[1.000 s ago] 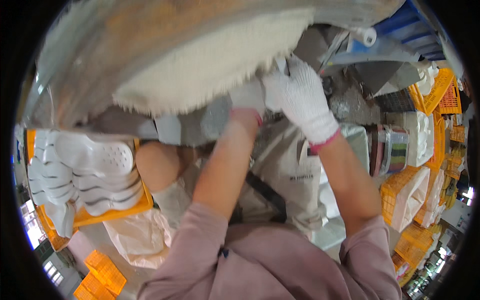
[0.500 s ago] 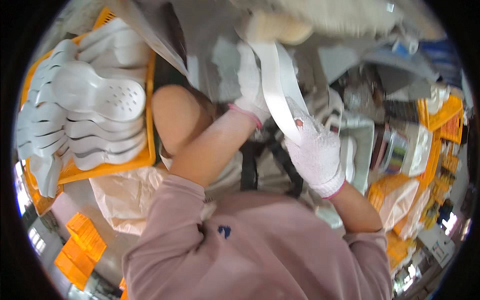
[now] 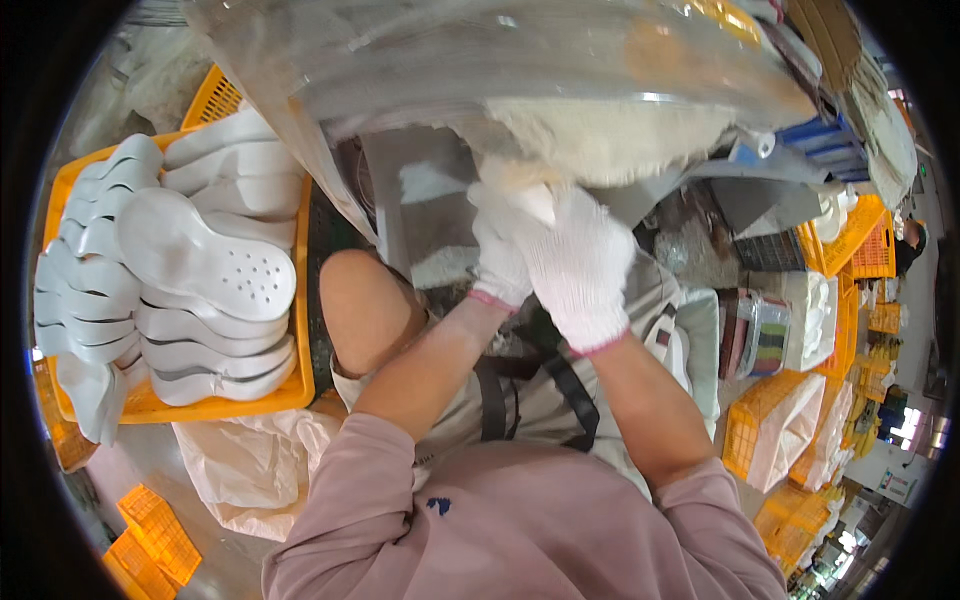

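Both my hands wear white knit gloves with pink cuffs and are together in front of me. My left hand (image 3: 498, 245) and my right hand (image 3: 580, 265) are closed round a white shoe sole (image 3: 539, 204), of which only a small end shows between the fingers. The far end of the hands is up against a fuzzy cream-coloured buffing wheel (image 3: 610, 135), under a cloudy plastic-covered hood (image 3: 480, 60). Whether the sole touches the wheel is hidden.
On the left, a yellow crate (image 3: 305, 345) holds stacked white soles (image 3: 205, 260), the top one with small holes. A pale bin (image 3: 706, 350) with a white sole stands by my right forearm. Yellow crates (image 3: 760, 420) line the right; a cream sack (image 3: 250, 470) lies lower left.
My hands have come together, and the sole, plainly visible before, is now mostly covered by them. My right hand has moved up and left toward the wheel. The view has shifted, showing more hood.
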